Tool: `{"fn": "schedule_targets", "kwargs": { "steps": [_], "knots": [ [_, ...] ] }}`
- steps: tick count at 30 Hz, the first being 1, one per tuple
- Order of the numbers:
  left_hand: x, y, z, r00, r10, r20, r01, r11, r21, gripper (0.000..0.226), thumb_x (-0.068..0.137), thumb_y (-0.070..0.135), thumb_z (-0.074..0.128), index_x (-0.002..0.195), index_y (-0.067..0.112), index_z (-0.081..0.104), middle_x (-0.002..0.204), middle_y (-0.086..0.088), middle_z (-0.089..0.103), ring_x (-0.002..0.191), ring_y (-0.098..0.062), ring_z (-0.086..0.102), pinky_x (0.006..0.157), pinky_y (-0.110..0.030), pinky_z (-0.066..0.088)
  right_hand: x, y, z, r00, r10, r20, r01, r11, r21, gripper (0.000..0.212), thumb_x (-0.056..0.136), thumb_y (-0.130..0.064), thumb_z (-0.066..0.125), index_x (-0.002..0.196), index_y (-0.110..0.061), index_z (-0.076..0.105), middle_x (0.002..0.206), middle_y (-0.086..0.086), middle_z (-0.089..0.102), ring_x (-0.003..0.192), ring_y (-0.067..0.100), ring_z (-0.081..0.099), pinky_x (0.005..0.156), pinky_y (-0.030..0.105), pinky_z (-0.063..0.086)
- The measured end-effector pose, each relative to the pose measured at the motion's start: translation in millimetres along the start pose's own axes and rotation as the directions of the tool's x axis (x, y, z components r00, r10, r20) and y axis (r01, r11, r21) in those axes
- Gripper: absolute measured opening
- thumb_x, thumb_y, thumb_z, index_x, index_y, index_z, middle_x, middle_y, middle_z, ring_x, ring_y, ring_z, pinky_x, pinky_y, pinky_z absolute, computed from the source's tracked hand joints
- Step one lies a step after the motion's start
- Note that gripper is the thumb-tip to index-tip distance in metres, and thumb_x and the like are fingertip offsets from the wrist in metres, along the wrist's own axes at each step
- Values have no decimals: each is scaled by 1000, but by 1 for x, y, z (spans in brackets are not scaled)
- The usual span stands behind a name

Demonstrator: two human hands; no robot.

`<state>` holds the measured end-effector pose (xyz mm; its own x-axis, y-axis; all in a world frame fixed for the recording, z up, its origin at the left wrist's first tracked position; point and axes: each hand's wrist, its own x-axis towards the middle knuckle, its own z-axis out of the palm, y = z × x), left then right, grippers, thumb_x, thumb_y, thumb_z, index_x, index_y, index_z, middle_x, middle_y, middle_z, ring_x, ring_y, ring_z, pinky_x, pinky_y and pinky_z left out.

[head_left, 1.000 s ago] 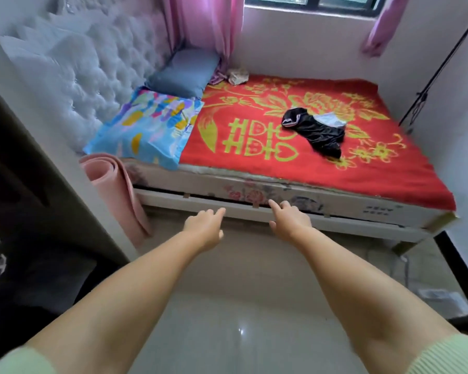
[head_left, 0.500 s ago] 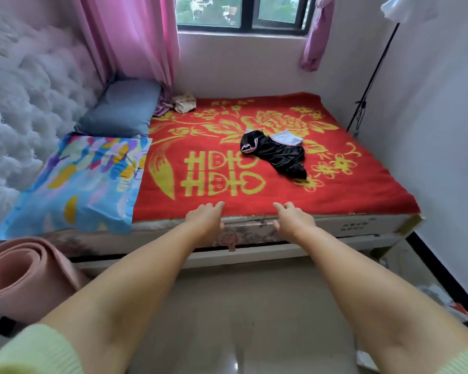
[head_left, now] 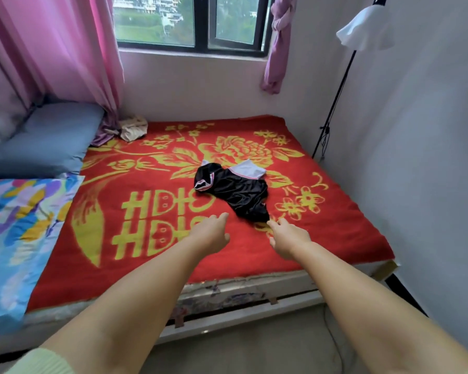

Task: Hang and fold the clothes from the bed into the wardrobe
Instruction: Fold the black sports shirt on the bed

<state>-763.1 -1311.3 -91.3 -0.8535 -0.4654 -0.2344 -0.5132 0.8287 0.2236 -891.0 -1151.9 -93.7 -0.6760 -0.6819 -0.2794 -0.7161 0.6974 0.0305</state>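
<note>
**Both hands now over the bed, closing on the black garment**

Since half a second ago: view has come forward, and both hands have moved from the bed's near edge to out over the red blanket [head_left: 152, 265]. The pink roll seen at lower left has dropped out of frame.

Current state:
- Left hand [head_left: 210, 233]: fingers loosely extended, palm down, nothing held. Sits short and left of the garment, not touching it.
- Right hand [head_left: 288, 238]: fingers relaxed and pointing forward, nothing held. Fingertips are just beside the garment's near tip; can't tell if there's contact.
- Black garment [head_left: 235, 191]: shiny, crumpled, white-and-pink trim. Lies mid-bed on the blanket, right of centre. A white piece [head_left: 247, 170] pokes out at its far edge. Could be a collar or a separate item, can't tell.

Why this layout: my read is a two-hand reach so the cloth can be lifted at two points and spread out, rather than dragged as a lump. Right hand leads because the garment's tail points at it.

Also there: blue pillow [head_left: 46, 136] and patterned pillow [head_left: 19, 230] at left, a small beige bundle [head_left: 133, 128] by the pink curtain [head_left: 65, 49], floor lamp [head_left: 365, 31] at right. Wardrobe not in view.

Task stage: pickup not yet done.
</note>
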Motion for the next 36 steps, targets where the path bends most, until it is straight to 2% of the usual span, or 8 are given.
{"fn": "schedule_targets", "kwargs": {
  "steps": [7,11,21,24,26,29,32,36],
  "knots": [
    [108,24,-3,996,-72,47,72,997,10,60,94,33,46,148,20,22,133,-10,47,121,-30,47,89,-42,46,95,74,-13,996,43,80,-43,999,-3,45,100,-29,35,144,-19,31,140,10,37,113,32,54,73,37,42],
    [170,23,-9,996,-81,39,80,997,11,60,95,34,46,149,22,21,134,-10,46,120,-30,49,79,-37,43,152,93,-19,996,41,79,-41,999,-2,43,101,-26,33,143,-18,32,139,10,39,112,31,55,79,38,44],
    [349,-31,-5,981,-119,151,116,993,25,58,96,34,44,148,19,23,132,-9,47,120,-30,48,86,-41,44,329,100,-19,989,21,146,-28,999,44,47,101,-26,31,147,-20,25,137,9,40,107,30,56,71,36,42],
    [395,-46,11,965,-135,224,132,991,28,57,96,33,44,147,18,24,132,-10,46,120,-30,49,85,-40,45,371,99,-1,983,-2,182,-12,997,78,47,102,-27,31,147,-21,25,134,7,41,96,28,58,66,34,44],
    [425,-55,29,950,-161,269,155,987,43,57,96,33,44,147,18,25,134,-11,45,123,-30,46,89,-42,44,399,101,22,973,-19,230,-2,996,95,47,102,-28,31,148,-21,24,133,6,41,96,27,57,65,34,42],
    [462,-67,57,943,-175,284,168,985,48,58,95,32,45,147,19,23,137,-10,42,126,-29,42,91,-43,43,440,104,53,956,-44,291,12,994,108,47,102,-28,31,148,-22,23,138,6,38,111,28,51,71,35,44],
    [497,-90,86,944,-215,248,203,976,73,63,95,30,46,150,20,17,138,-9,38,126,-28,40,91,-42,43,493,99,82,955,-97,281,74,993,89,50,101,-28,36,148,-20,24,145,5,33,126,28,42,90,40,44],
    [548,-135,123,945,-321,68,314,945,95,69,93,25,50,151,16,13,149,-9,28,136,-26,30,97,-39,39,573,70,124,954,-253,159,235,964,126,52,97,-24,42,147,-19,29,148,3,33,133,23,38,103,37,38]
  ]
}}
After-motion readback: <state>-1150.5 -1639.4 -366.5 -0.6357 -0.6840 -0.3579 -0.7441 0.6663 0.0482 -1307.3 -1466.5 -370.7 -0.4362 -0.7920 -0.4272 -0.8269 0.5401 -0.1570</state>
